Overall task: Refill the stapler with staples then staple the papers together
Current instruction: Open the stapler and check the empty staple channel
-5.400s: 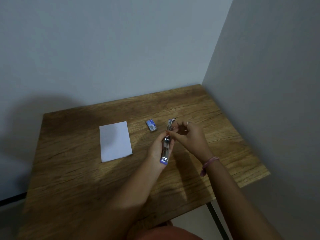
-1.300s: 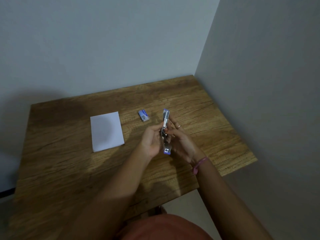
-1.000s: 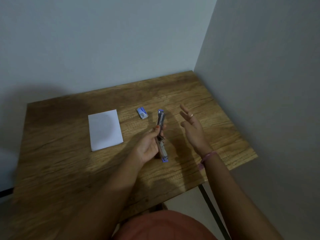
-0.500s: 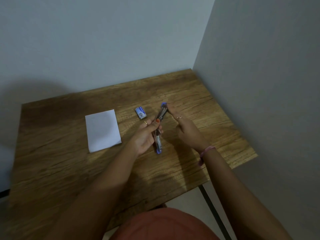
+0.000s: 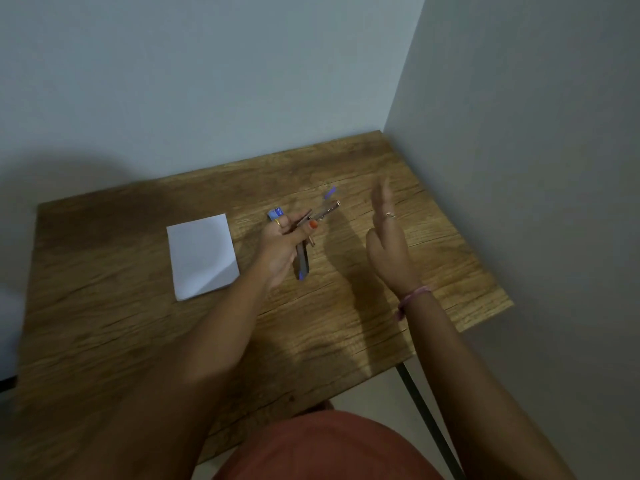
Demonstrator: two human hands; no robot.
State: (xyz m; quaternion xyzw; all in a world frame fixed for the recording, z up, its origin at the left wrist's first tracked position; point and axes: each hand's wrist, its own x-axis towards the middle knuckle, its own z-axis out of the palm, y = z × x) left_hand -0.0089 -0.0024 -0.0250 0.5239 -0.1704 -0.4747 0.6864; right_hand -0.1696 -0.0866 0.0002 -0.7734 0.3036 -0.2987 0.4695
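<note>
The left hand [image 5: 282, 245], near the middle of the frame, gripped the stapler [image 5: 304, 252] above the wooden bench [image 5: 104, 306]. Its fingers were curled round the stapler's middle, and the thumb, with an orange-painted nail, pressed across the metal on the right side. The stapler was swung wide open: one arm with a purple end pointed down toward the lower part of the frame, below the palm, and the other metal arm reached up and to the right past the fingertips. A small purple piece showed blurred just above that upper arm's tip; what it was could not be told.

The right hand [image 5: 389, 244] stood to the right of the stapler, well apart from it, and held nothing. Its fingers were straight and close together, pointing up toward the far end of the bench, with the palm turned left toward the stapler. A ring sat on one finger and a pink band circled the wrist.

The staple box [image 5: 275, 213], small and blue, lay on the bench just behind the left hand's fingers, partly hidden by them. The papers [image 5: 202, 256], a white stack, lay flat on the bench left of the left hand, close to it but not touched. Both arms reached in from the lower edge of the frame.
</note>
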